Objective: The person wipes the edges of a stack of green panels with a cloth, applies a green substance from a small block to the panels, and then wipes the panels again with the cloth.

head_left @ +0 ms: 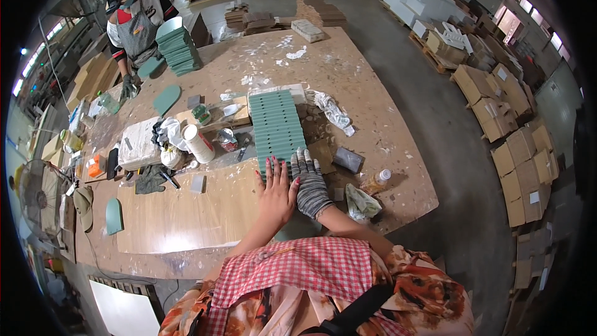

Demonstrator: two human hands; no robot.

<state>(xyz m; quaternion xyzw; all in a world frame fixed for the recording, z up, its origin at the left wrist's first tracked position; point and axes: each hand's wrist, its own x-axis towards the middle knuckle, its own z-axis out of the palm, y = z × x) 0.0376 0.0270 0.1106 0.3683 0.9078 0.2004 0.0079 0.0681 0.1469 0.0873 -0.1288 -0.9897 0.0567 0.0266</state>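
Clock directions run from the person's two hands, twelve being straight ahead. The table (398, 155) spreads widest, its top scuffed and spotted white. At eleven, by its far edge, stands a co-worker (142, 30) in a checked apron. The board (186, 218), pale and wood-grained, lies flat at nine. At twelve the green row (277, 118) runs away from the person, many pieces set side by side with dark spots across them. The green stack (178, 48) rises at eleven, in front of the co-worker.

The right hand (310, 185), in a striped grey glove, lies at the row's near right corner, fingers straight and close together. The left hand (276, 191) is bare, fingers extended and slightly spread, their tips at the row's near end. Neither hand is curled around anything; how hard they press I cannot tell.

The white block (138, 143) sits at ten. A white rag (334, 114) lies crumpled at one, a pale cloth (362, 203) at three. The grey block (348, 159) rests at two, and smaller still, a bottle (376, 182) at three.
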